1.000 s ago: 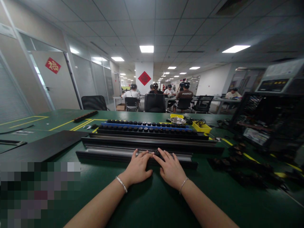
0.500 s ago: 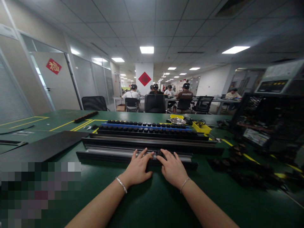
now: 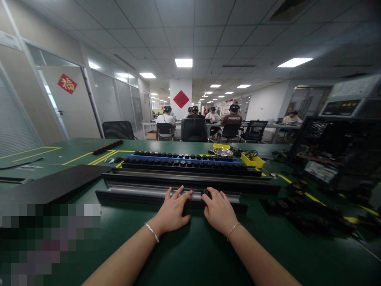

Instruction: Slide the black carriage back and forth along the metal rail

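A long black channel rail point(image 3: 131, 195) with a shiny grey inner trough lies crosswise in front of me. My left hand point(image 3: 173, 210) rests over its near edge, fingers spread and fingertips in the trough, holding nothing that I can see. Just right of it, my right hand point(image 3: 220, 210) reaches into the same trough. A small black part point(image 3: 205, 193) shows between its index and middle fingers; most of it is hidden. A second dark rail point(image 3: 190, 176) lies parallel behind the first.
Behind the rails is a blue strip point(image 3: 178, 160) between rows of small black parts. A metal dish point(image 3: 222, 151) and yellow bin point(image 3: 253, 160) stand at back right. Several black pieces point(image 3: 297, 210) lie right, near an open black case point(image 3: 321, 155). A dark panel point(image 3: 59, 182) lies left.
My right hand has slid slightly right along the trough, and the small black part has moved with it, widening the gap between my hands. The left hand stays put.
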Demonstrator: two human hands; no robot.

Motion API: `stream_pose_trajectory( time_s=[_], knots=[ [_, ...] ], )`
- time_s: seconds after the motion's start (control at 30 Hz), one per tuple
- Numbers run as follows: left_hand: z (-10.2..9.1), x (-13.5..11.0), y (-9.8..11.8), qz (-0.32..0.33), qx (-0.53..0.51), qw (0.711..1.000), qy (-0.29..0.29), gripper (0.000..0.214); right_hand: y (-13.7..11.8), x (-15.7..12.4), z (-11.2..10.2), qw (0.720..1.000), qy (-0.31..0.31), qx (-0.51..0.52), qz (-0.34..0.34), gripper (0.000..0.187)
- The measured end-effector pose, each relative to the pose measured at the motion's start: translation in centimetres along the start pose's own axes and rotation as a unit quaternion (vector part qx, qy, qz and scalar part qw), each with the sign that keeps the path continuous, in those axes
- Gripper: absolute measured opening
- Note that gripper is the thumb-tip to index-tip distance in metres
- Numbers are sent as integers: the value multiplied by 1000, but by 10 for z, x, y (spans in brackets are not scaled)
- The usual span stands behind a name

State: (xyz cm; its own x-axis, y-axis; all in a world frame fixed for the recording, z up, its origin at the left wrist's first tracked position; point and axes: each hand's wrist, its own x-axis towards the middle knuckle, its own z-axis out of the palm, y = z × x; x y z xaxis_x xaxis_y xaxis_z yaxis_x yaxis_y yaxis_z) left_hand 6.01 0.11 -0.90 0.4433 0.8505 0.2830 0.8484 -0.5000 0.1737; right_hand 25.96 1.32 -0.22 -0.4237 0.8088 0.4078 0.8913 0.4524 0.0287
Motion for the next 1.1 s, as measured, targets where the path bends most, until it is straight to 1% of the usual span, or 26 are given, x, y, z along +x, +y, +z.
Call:
stream_pose_trajectory(
  time_s=[0.2,0.37,0.57,0.67,0.8,0.97,1.1],
  knots=[
    [-1,0,1,-2,9,1000,0,60,1,1,-2,1000,5,-8,15,28],
    [-2,0,2,-5,3,1000,-3,61,2,1,-4,999,13,-14,28,26],
    [-1,0,1,-5,-4,1000,-1,60,8,-1,-2,999,22,5,25,30],
    [-1,0,1,-3,-4,1000,-1,62,8,0,-2,999,25,16,32,28],
    [0,0,0,-1,-3,1000,1,63,8,2,-4,999,27,6,46,31],
    [1,0,-2,2,1,1000,8,61,12,4,-4,997,27,-19,75,32],
    [4,-1,-2,7,28,1000,13,62,17,4,-2,993,27,-29,111,31]
  ],
)
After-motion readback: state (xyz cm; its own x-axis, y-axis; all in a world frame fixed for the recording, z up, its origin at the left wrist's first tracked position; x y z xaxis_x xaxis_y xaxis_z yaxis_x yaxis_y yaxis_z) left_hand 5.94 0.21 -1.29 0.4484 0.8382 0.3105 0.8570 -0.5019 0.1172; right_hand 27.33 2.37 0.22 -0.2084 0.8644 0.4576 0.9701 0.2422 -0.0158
